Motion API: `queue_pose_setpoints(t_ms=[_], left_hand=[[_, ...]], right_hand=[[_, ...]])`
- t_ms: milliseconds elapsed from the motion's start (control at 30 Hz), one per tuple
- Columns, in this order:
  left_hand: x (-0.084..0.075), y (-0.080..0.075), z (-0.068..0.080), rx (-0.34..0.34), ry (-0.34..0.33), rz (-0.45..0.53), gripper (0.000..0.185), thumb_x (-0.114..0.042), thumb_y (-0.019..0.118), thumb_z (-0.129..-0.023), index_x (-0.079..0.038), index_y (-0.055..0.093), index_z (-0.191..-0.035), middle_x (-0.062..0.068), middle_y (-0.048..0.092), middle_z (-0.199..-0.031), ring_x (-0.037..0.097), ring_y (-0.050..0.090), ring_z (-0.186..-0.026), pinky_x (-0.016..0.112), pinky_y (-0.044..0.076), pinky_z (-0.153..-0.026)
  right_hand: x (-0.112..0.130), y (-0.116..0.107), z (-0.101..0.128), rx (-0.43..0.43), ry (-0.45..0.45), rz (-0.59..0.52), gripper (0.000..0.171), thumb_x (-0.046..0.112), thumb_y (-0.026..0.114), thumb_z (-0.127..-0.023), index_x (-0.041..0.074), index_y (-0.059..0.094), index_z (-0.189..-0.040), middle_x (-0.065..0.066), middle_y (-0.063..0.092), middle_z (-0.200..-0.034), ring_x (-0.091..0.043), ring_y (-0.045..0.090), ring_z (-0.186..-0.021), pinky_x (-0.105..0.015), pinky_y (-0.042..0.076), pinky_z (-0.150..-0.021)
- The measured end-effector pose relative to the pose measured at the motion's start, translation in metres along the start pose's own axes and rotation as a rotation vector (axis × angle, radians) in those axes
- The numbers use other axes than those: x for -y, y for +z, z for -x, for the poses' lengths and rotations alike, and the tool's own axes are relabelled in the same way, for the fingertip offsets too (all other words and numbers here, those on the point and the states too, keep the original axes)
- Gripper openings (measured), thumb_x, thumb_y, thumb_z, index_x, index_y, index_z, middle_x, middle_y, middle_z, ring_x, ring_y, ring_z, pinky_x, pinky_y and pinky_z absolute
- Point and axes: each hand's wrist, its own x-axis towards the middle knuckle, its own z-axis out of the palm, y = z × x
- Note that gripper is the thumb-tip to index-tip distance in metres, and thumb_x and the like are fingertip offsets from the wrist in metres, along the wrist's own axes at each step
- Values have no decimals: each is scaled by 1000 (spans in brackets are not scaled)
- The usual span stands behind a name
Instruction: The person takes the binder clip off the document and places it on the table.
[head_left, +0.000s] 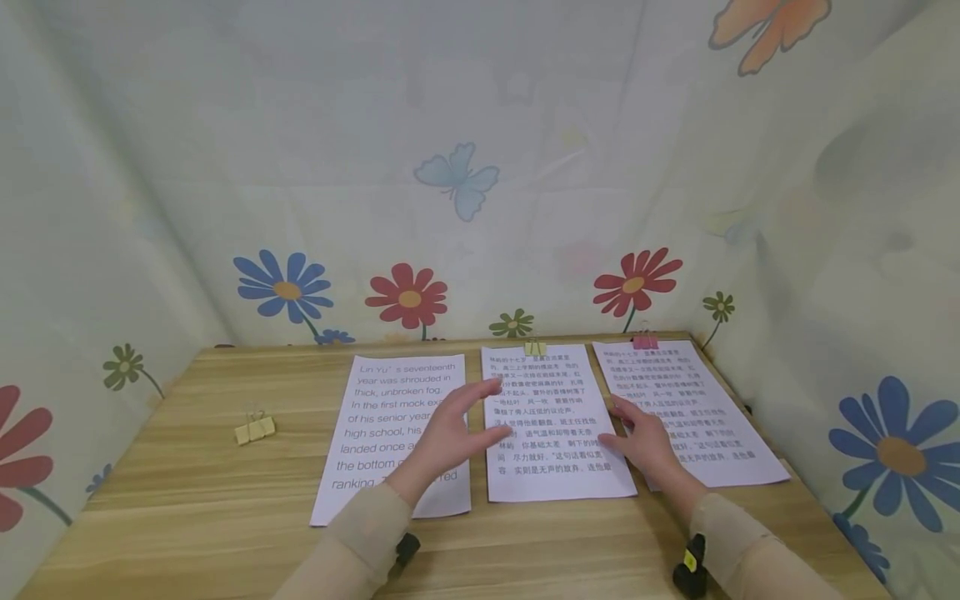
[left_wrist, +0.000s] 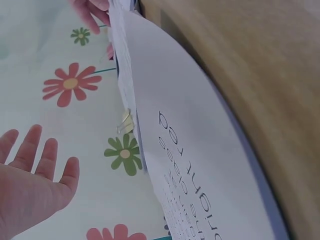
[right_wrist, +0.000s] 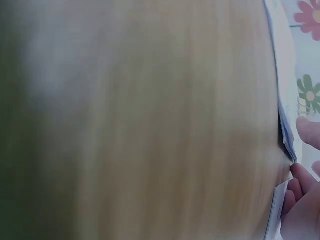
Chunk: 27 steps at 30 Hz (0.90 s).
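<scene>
My left hand is held over the printed English pages, its fingers spread and reaching toward the middle stack. Nothing is in its grasp, and the left wrist view shows its fingers straight. Printed Chinese pages lie in the middle, with a yellow binder clip on their top edge. My right hand is at the right edge of that stack, fingers loosely bent. In the right wrist view, its fingertips are right at the stack's edge. Beneath this hand lies another stack of Chinese pages, topped by a pink binder clip.
A loose yellow binder clip rests on the left part of the wooden table. Cloth walls printed with flowers and butterflies stand behind and at both sides. No clip shows on the English pages.
</scene>
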Motion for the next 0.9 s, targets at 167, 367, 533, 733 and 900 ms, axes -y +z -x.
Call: queue_pose_setpoints(t_ms=[167,367,533,733,900], left_hand=[[-1,3,-6,14,-22,9,67,-34,80,-84,-22,52,-144,1,60,-136,22,47,-131,52,35,-109],[-4,6,-9,22,-41,8,68,-34,81,-84,-23,52,-144,-1,59,-136,21,47,-131,50,34,-110],[-4,8,-12,29,-51,5,69,-35,81,-83,-22,52,-144,-3,59,-135,21,47,-131,50,35,-110],[-2,10,-17,33,-31,-1,68,-29,81,-84,-19,52,-144,3,60,-135,23,49,-129,49,36,-109],[1,12,-21,33,-17,-1,68,-31,81,-84,-18,52,-144,3,60,-135,22,50,-129,48,36,-109]], right_hand=[[-1,0,1,19,-46,22,73,9,78,-84,0,42,-147,-22,51,-142,-41,40,-136,-50,32,-112],[-2,-1,3,39,-63,55,74,10,79,-84,0,42,-148,-20,47,-146,-40,34,-140,-51,26,-115],[0,-1,6,23,-77,78,74,9,79,-83,-1,43,-147,-21,49,-145,-42,35,-139,-52,26,-114],[-1,2,5,11,-56,81,76,7,79,-83,0,41,-148,-21,48,-145,-41,35,-139,-52,26,-114],[-2,6,3,-10,-61,72,72,7,78,-83,-1,44,-146,-22,52,-141,-41,38,-137,-52,27,-114]])
